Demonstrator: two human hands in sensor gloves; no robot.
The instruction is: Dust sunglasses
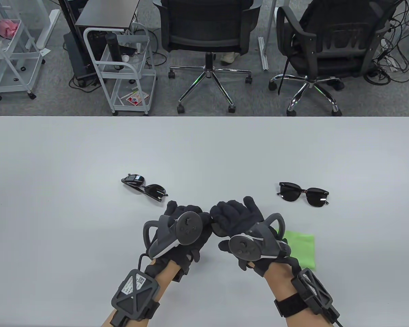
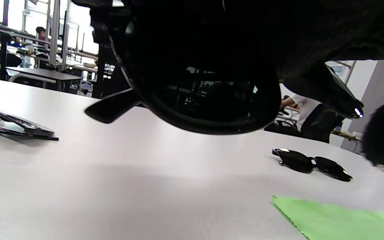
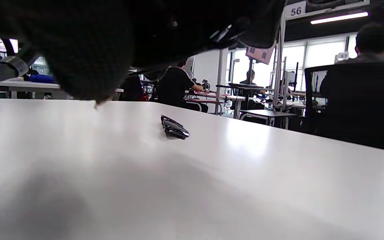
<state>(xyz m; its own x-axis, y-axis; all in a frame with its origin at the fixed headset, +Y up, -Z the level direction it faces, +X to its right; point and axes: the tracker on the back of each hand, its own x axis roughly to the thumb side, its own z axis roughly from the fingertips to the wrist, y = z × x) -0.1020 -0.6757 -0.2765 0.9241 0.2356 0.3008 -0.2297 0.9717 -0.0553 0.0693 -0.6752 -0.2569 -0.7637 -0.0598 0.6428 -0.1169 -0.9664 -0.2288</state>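
A pair of sunglasses [image 2: 208, 100] is held in the left hand [image 1: 180, 231] above the tabletop [image 1: 54, 221]; the green cloth [image 1: 301, 248] lies beside the right hand [image 1: 238, 231], whose grip cannot be told

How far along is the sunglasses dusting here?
Nothing shows as done. In hand: the left hand holds a third pair of sunglasses above the table, the right hand close against it. The green cloth lies flat on the table beside the right hand, not held. Two more pairs, the left pair and the right pair, lie on the table; whether they were wiped cannot be told.
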